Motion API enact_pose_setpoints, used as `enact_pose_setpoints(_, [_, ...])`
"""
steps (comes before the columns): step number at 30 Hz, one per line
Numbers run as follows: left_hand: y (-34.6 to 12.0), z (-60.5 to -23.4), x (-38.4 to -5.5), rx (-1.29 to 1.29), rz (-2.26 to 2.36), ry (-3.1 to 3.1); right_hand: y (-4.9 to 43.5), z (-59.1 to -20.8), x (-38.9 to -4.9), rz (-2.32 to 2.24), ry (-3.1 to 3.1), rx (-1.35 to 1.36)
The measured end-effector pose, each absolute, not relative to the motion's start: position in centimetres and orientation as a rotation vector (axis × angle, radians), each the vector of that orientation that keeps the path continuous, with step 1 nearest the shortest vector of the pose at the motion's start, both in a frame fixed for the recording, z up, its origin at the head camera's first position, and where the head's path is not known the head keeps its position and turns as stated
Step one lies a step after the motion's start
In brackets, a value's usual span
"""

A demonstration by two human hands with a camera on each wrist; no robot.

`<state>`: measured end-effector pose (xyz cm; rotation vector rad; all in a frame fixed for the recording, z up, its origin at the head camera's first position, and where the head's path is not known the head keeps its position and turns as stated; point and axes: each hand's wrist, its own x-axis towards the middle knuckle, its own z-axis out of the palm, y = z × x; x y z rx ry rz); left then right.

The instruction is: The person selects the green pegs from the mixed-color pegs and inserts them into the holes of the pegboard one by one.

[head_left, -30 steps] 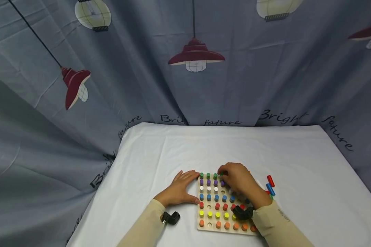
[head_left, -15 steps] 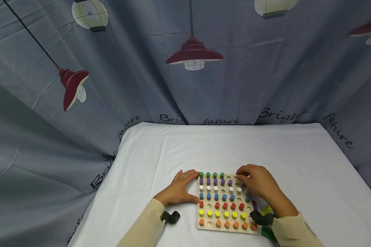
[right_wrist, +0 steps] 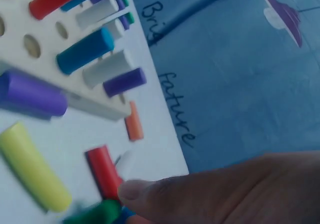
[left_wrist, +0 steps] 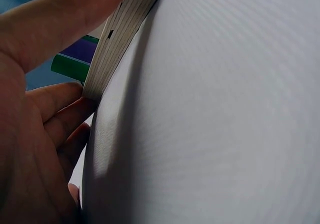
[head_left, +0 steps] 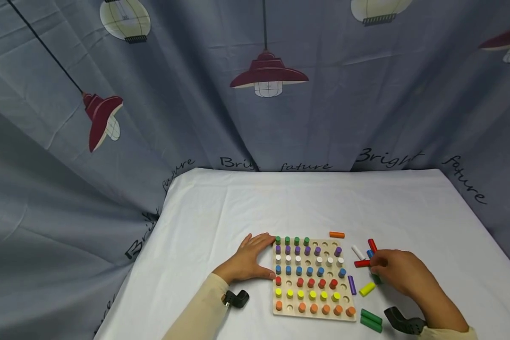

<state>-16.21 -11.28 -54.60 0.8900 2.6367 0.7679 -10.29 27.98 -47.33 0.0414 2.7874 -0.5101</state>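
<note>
A pale wooden pegboard (head_left: pixel 295 301) holds rows of coloured pegs, with a few bare holes. My left hand (head_left: pixel 246 262), fingers spread, rests along its left edge; in the left wrist view the thumb and fingertips touch the board's side (left_wrist: pixel 112 53). My right hand (head_left: pixel 401 274) is over the loose pegs right of the board, thumb and fingers lowered among them. A green peg (right_wrist: pixel 97 214) lies right under the thumb, beside a red peg (right_wrist: pixel 102 171). The fingertips are partly hidden, so I cannot tell whether they pinch a peg.
Loose yellow (head_left: pixel 367 289), purple (head_left: pixel 352 285) and white (head_left: pixel 358 252) pegs lie right of the board. Two green pegs (head_left: pixel 371 321) lie near its lower right corner, an orange peg (head_left: pixel 337 234) beyond its upper right. A grey curtain (head_left: pixel 187 94) hangs behind the white-covered table (head_left: pixel 221 208).
My right hand moves from the green row at the board's far edge, first rightward along it, then off the board to the loose pegs. A green peg now fills the fourth hole. The left hand stays.
</note>
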Motion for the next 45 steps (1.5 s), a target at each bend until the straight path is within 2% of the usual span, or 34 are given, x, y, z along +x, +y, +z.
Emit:
enact_pose_setpoints(18, [-11.3,-54.4,-16.2,0.872,0.762,2.634,28.4,-49.4,-10.2,-0.557,2.758,0.136])
enact_pose_setpoints(34, [-11.3,-54.7,-16.1,0.884,0.761,2.634,28.4,-48.1,-10.4,-0.573,2.815,0.135])
enact_pose_setpoints(45, [-11.3,-54.9,-16.2,0.877,0.768,2.642,25.7,-47.6,-12.2,-0.749,2.952,0.060])
